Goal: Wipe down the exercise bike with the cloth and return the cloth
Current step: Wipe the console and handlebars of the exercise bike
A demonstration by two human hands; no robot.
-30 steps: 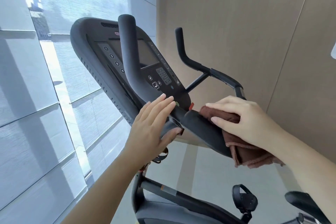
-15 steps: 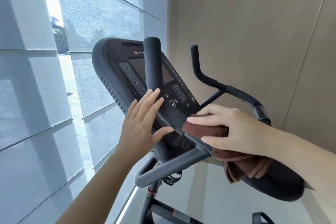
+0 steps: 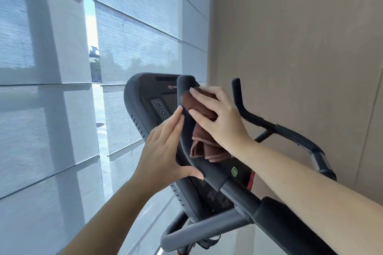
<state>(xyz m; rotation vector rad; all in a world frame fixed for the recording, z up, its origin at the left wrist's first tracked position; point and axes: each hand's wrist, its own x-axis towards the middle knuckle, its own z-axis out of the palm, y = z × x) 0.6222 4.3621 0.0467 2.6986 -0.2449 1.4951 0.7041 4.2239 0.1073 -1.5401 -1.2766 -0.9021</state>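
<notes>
The exercise bike's black console (image 3: 145,97) stands in the middle of the view, with the left handlebar grip (image 3: 186,126) rising in front of it. My right hand (image 3: 217,116) presses a brown cloth (image 3: 205,147) against the upper part of that grip, fingers curled over the cloth; its loose end hangs below my palm. My left hand (image 3: 163,149) lies flat against the grip's left side, fingers straight, thumb under the bar. The right handlebar (image 3: 269,126) curves off behind my right wrist.
Windows with translucent blinds (image 3: 51,89) fill the left side. A beige panelled wall (image 3: 300,47) stands close behind the bike on the right. The grey frame tube (image 3: 196,232) and pale floor show at the bottom.
My right hand has slid the cloth up the left grip from its lower padded part to near the top. My left hand moved up a little along the grip. The view tilted upward.
</notes>
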